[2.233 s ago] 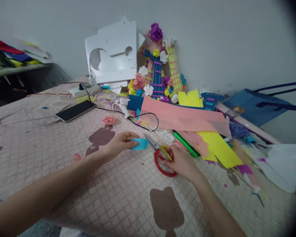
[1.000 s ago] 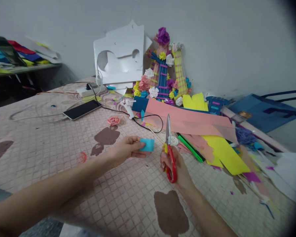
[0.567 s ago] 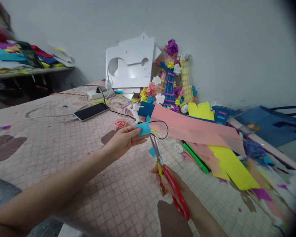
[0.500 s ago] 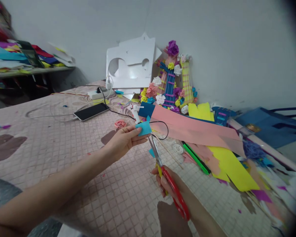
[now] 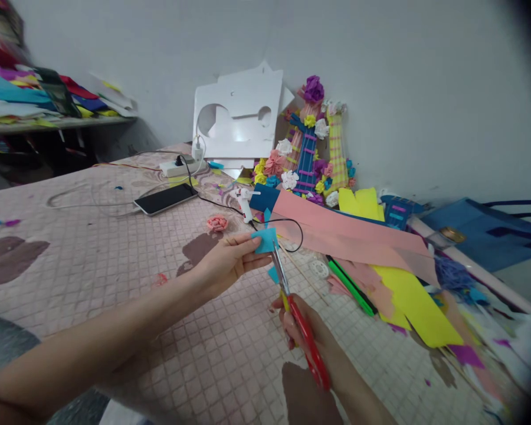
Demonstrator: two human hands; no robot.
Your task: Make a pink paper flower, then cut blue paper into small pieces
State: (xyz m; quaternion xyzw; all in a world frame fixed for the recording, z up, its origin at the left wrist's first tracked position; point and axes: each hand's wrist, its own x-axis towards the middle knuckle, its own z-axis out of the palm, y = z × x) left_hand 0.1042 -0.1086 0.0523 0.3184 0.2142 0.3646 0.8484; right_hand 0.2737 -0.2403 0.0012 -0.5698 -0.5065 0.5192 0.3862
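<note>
My left hand (image 5: 228, 265) pinches a small light-blue paper piece (image 5: 265, 241) and holds it up above the pink checked cloth (image 5: 115, 248). My right hand (image 5: 303, 333) grips red-handled scissors (image 5: 298, 327). Their blades point up and away from me and meet the lower right edge of the blue piece. A second small blue scrap (image 5: 273, 274) shows just below the blades, beside them.
Pink paper sheets (image 5: 345, 227), yellow sheets (image 5: 413, 298) and a green pen (image 5: 349, 286) lie to the right. A phone (image 5: 166, 199) on a cable, a power strip (image 5: 179, 168), a small pink paper flower (image 5: 216, 223), a glue gun (image 5: 245, 203), paper-flower towers (image 5: 310, 144) and a white card cutout (image 5: 236, 118) stand farther back.
My right hand picked the scissors up off the cloth and brought the blades to the blue piece. My left hand lifted that piece. A small blue scrap appeared below the blades.
</note>
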